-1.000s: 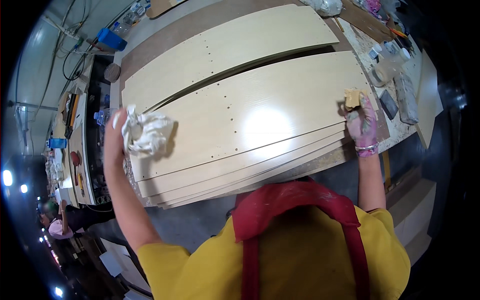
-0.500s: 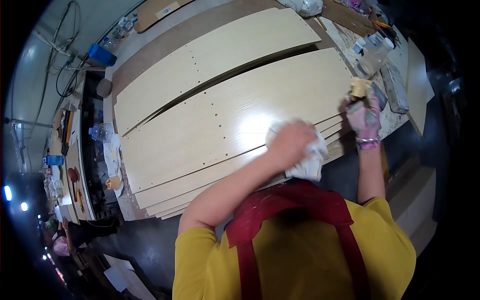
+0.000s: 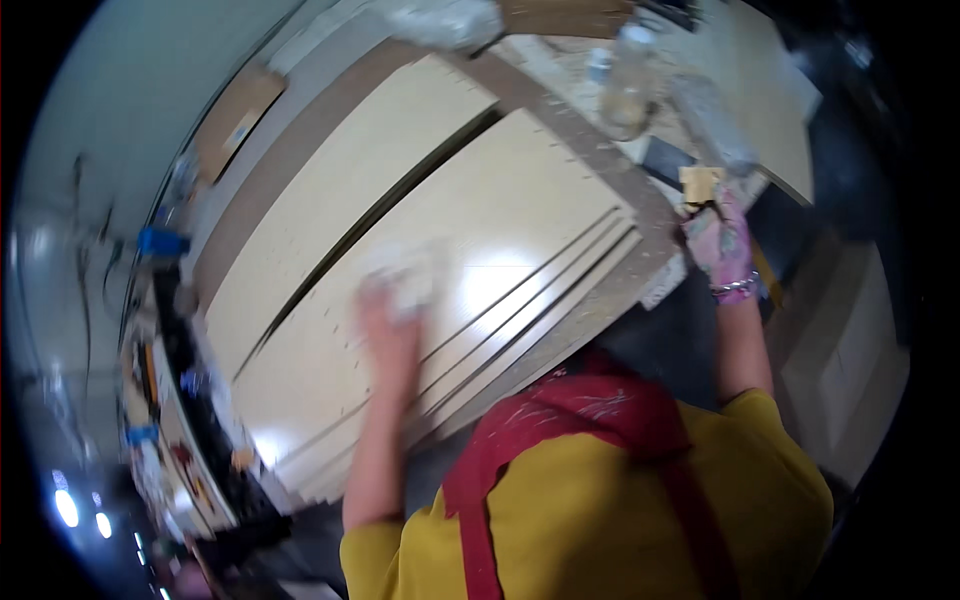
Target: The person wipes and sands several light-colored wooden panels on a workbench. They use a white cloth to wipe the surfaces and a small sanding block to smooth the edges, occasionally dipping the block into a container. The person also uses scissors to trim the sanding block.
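Observation:
Blurred by motion, my bare left hand [image 3: 388, 335] is closed on a white cloth [image 3: 408, 272] over the glossy face of a cream board [image 3: 540, 190]. This board tops a stack, and the edges of several boards show on the side nearest me. My right hand [image 3: 718, 240], in a stained pink glove, is closed on a small tan, blocky piece [image 3: 700, 184] whose kind I cannot make out. It is just off the stack's right end. A dark grey flat piece [image 3: 666, 160] lies beside it on the bench.
Another cream board [image 3: 390, 130] lies beyond a dark gap. A clear bottle [image 3: 628, 85] and a long greyish block [image 3: 712, 120] are at the far right of the bench. Clear plastic [image 3: 450, 22] and brown cardboard [image 3: 238, 120] lie along the far side. A blue container [image 3: 162, 241] is at left.
My left hand has moved left and farther away across the board with the cloth. The view has turned, so boards and bench appear tilted. My right hand still grips the tan piece.

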A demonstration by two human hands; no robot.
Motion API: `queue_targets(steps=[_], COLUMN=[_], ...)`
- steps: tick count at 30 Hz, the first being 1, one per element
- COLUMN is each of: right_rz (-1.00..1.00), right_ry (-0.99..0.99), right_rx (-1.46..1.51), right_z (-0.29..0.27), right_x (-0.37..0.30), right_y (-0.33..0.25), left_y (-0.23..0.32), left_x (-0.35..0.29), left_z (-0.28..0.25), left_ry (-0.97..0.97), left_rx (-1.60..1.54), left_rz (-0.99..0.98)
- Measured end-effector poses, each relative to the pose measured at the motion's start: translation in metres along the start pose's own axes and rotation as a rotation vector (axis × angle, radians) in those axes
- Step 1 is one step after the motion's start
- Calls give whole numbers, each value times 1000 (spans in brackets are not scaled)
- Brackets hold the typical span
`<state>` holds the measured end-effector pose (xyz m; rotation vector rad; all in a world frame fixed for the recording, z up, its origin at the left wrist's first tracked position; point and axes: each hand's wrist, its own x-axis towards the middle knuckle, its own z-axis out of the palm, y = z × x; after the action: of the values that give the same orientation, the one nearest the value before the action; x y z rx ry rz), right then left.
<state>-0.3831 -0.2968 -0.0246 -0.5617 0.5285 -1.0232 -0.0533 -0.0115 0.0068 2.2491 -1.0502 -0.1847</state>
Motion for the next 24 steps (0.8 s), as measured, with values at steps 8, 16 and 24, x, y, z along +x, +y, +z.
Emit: queue_targets(steps=[8,16,24], right_rz=[-137,61,-39], right_ry=[-214,-125,-161], right_rx=[-335,-227,-691], right_z=[29,42,66], right_x=[63,80,120], right_y=[2,1,4], left_y=[91,104,78], left_x=[38,39,84], left_z=[15,90,19], left_ry=[-136,-135,-169], left_rx=[-107,144,-11], left_rz=[308,295,303])
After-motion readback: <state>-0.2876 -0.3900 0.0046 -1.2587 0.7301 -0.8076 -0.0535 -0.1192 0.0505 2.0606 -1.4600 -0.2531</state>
